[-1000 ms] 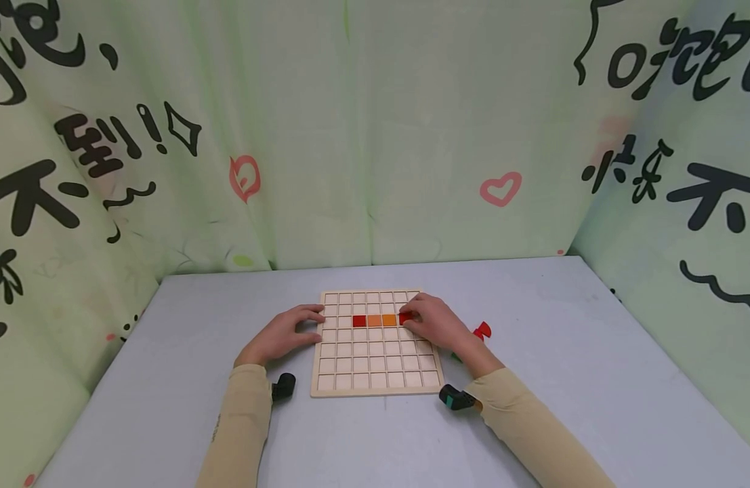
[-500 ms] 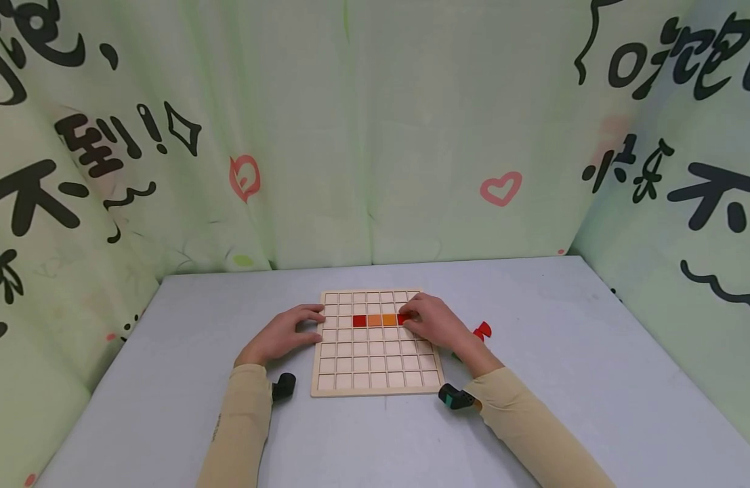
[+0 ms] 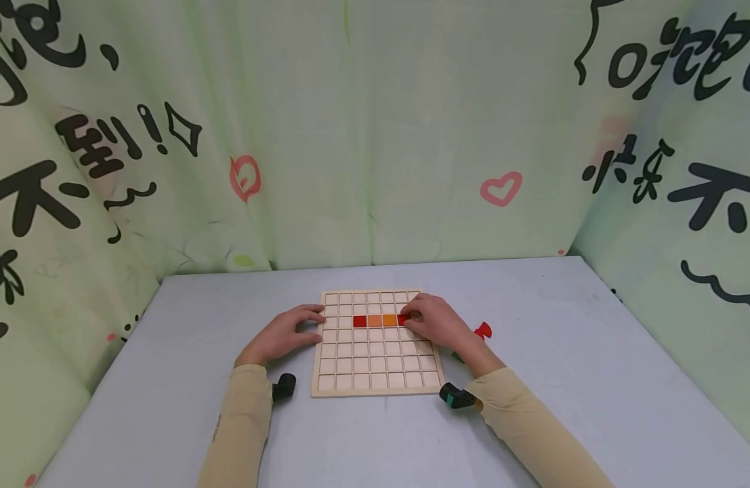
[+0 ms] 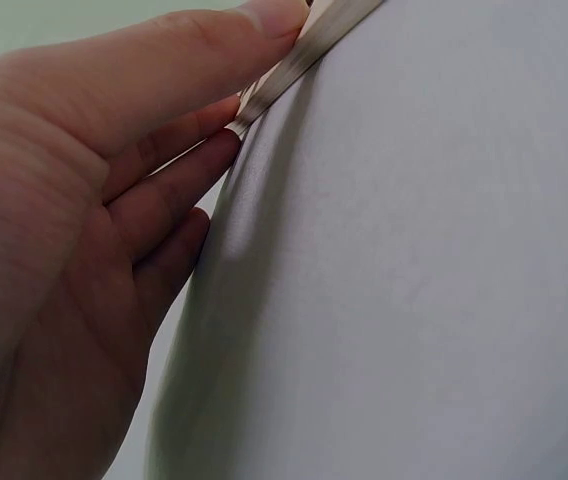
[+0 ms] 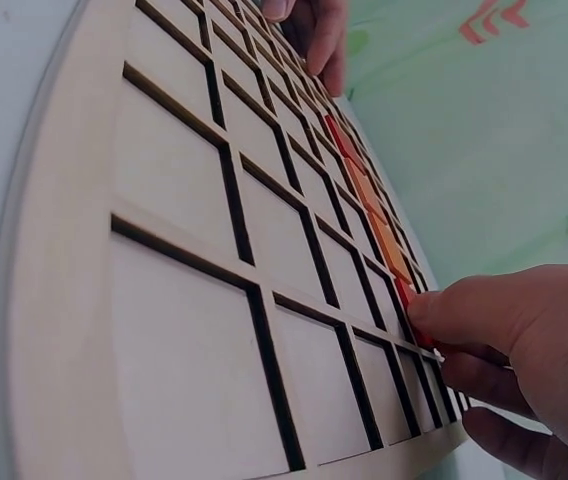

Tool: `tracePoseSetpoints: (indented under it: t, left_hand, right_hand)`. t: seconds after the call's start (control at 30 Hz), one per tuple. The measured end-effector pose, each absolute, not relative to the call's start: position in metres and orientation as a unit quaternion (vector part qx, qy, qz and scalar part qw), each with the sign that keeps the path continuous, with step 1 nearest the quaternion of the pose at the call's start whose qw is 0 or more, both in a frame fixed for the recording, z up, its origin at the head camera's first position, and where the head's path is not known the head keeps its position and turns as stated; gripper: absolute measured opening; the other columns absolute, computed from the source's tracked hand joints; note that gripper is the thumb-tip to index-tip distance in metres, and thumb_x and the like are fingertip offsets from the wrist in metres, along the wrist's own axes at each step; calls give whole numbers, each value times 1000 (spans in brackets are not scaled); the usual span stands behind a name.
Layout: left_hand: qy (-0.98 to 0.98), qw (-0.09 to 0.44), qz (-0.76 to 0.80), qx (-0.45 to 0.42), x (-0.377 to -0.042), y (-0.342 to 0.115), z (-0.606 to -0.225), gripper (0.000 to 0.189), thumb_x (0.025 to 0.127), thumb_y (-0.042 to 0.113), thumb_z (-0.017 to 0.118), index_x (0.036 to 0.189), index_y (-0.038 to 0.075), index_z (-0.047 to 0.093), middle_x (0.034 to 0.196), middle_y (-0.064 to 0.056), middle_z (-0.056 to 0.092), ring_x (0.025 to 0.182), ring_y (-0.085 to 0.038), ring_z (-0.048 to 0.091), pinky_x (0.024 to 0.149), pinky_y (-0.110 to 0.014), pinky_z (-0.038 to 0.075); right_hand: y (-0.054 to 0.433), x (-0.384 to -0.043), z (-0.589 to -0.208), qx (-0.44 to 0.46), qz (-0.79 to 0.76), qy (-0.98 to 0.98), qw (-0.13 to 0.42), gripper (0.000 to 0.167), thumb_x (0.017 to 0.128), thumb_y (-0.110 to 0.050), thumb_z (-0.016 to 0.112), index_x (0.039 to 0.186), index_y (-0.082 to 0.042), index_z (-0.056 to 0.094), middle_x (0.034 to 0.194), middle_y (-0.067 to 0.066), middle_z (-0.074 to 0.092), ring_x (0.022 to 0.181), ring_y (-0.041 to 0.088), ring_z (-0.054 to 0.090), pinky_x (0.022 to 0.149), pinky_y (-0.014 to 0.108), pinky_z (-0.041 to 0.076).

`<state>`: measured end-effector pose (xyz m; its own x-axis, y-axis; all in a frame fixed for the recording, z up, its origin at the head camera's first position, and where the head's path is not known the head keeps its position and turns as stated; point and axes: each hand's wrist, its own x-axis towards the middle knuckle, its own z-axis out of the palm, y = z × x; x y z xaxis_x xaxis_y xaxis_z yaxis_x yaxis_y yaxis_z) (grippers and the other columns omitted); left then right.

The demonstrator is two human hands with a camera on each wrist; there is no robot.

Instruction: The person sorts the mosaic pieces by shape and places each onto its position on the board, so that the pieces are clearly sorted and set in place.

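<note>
A square wooden grid board (image 3: 353,381) lies on the table. One row holds a red tile (image 3: 359,321), a light orange tile (image 3: 375,321) and an orange tile (image 3: 389,320) side by side. At the right end of that row, my right hand (image 3: 437,324) pinches a second red tile (image 3: 402,320). In the right wrist view, the thumb (image 5: 464,305) lies on this red tile (image 5: 405,294), which sits at or in its cell; the fingertips are partly hidden. My left hand (image 3: 284,332) touches the board's left edge with thumb and fingers spread apart, holding no tile.
Beyond the right forearm, red pieces (image 3: 484,330) and a green piece (image 3: 456,356) lie on the white table (image 3: 521,298), partly covered by the arm. A patterned curtain (image 3: 423,135) hangs behind the table and along both sides.
The red tile in my right hand has shifted slightly left, up against the orange tile, and now lines up with the row. My left hand and the board have stayed put.
</note>
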<state>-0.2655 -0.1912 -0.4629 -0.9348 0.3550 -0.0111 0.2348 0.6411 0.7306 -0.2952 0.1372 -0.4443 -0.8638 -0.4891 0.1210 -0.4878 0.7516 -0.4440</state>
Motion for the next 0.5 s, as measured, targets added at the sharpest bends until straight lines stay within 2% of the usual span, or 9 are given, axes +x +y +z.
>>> tracePoseSetpoints:
  t: [0.5]
  left_hand:
    - [903,77,388,165,-266,-191,-462,37,88,20,74,123,9,66,149,-5,46,141,-30,35,114,-48,31]
  right_hand:
    - [139,-294,-446,-251,-241,938,-5,20,90,-11,68,109,-4,72,108,8,65,99,24,59,91,41,52]
